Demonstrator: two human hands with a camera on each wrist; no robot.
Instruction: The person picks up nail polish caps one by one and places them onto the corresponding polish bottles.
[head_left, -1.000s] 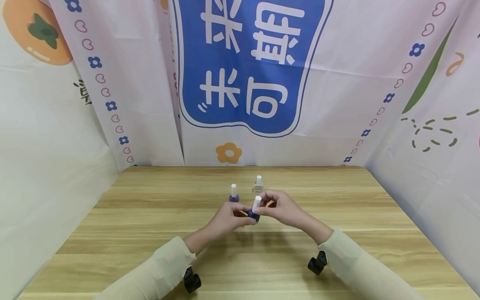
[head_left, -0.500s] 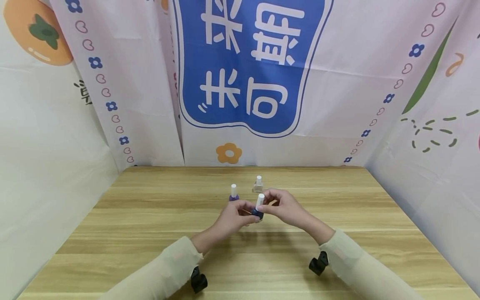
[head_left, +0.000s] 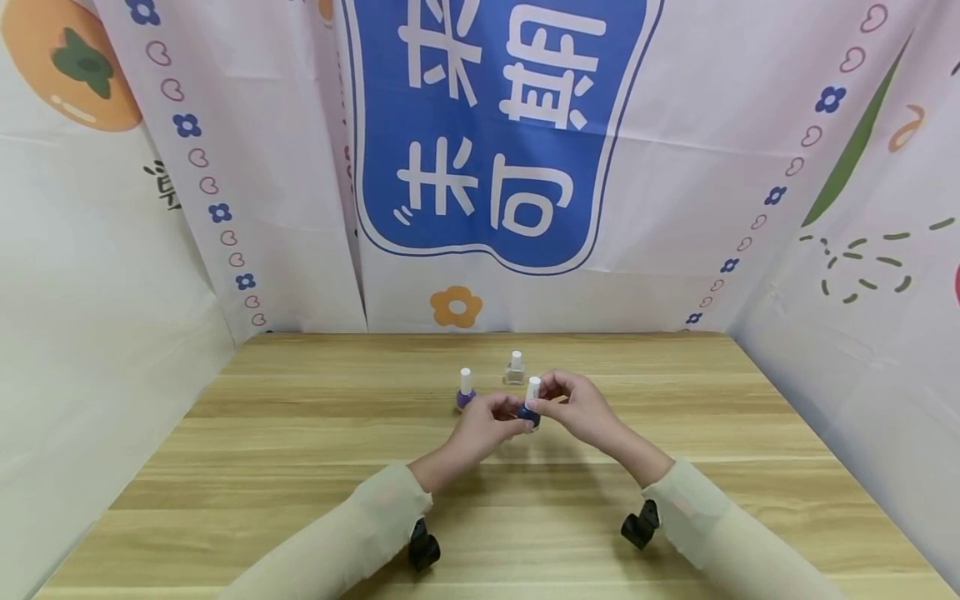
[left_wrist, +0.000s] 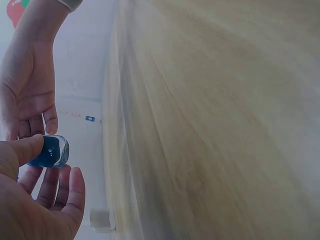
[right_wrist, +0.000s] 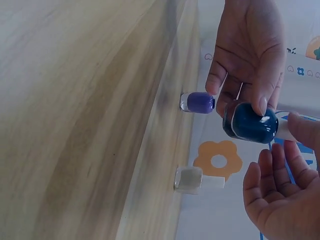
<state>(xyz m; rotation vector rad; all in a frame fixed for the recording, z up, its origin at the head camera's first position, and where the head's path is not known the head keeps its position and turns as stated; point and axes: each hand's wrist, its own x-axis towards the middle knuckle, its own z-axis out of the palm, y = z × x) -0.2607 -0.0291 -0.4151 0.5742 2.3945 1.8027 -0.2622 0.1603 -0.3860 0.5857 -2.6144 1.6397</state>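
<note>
A dark blue nail polish bottle with a white cap is held in the air between both hands, tilted slightly. My left hand pinches its glass body between thumb and fingers. With thumb and fingertips, my right hand pinches the white cap, which sits on the bottle. Just beyond the left hand stands a purple nail polish bottle, upright with a white cap. Farther back, a clear, pale nail polish bottle also stands upright on the table.
The wood-grain table reaches to a printed cloth backdrop at the back. White cloth walls close in the left and right sides. Black wrist cameras hang below both sleeves.
Both hands have carried the blue bottle a little to the right and farther from the body, the left arm shifting most. The purple and clear bottles stay where they were.
</note>
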